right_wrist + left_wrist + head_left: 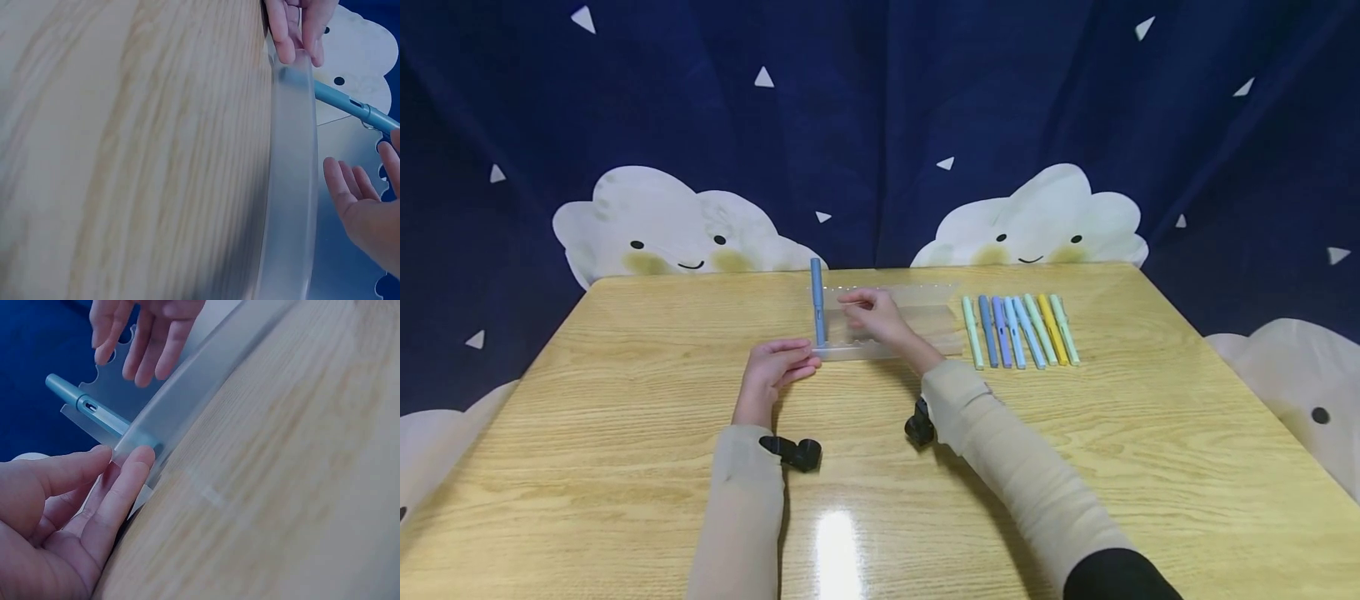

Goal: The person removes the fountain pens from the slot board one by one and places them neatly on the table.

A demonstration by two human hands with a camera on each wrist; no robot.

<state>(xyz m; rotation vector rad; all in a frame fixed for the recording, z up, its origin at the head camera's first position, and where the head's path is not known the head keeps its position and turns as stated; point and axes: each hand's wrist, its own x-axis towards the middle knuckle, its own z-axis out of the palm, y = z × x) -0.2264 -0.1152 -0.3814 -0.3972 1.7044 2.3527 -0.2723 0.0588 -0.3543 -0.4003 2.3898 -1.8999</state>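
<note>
A clear plastic pen rack (932,321) with a scalloped rear edge stands on the table. One blue pen (817,292) leans in it at the left end, its cap up. My left hand (777,367) pinches the rack's front left corner between thumb and fingers, as the left wrist view (75,512) shows. Over the rack, just right of the blue pen, hovers my right hand (876,317). Its fingers are loosely bent with nothing between them, and in the right wrist view the right hand (369,206) is apart from the pen (344,100).
Several capped pens in green, blue, purple and yellow lie side by side right of the rack, among them a yellow pen (1052,329). The wooden table (625,467) ends at a dark blue curtain (850,125) with cloud shapes.
</note>
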